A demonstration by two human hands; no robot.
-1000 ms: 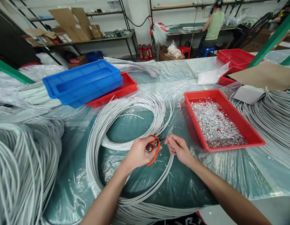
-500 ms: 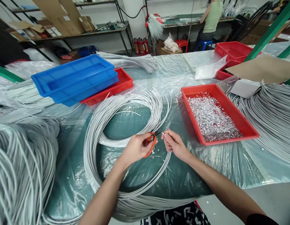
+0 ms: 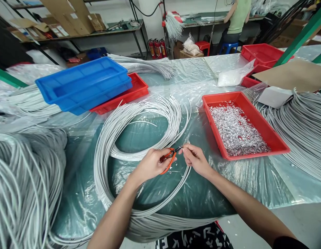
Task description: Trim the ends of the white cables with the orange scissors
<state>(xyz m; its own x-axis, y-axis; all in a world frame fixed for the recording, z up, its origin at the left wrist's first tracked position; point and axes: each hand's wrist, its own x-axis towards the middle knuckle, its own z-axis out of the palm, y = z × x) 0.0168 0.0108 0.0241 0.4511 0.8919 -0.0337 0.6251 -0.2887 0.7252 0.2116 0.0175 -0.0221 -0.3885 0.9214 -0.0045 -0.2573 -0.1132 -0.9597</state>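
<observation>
My left hand point(image 3: 154, 163) is closed round the orange handles of a small pair of cutting pliers point(image 3: 173, 157). Their dark jaws point right and meet the end of a cable at my right fingertips. Pinched between thumb and fingers, that white cable point(image 3: 186, 173) is in my right hand point(image 3: 195, 158), and its length curves down and left below the hand. A large coil of white cables point(image 3: 102, 155) lies on the table around and behind both hands. Small cut scraps point(image 3: 173, 171) lie under the pliers.
Right of my hands stands a red tray point(image 3: 253, 156) holding many small shiny metal pieces. Blue trays point(image 3: 82, 83) rest on another red tray point(image 3: 139, 90) at the back left. Grey cable bundles point(image 3: 25, 180) lie at both sides. A person point(image 3: 236, 20) sits in the background.
The pliers' jaws have come onto the cable end at my right fingertips and look closed on it. Both hands otherwise stay nearly in place; the view has shifted slightly.
</observation>
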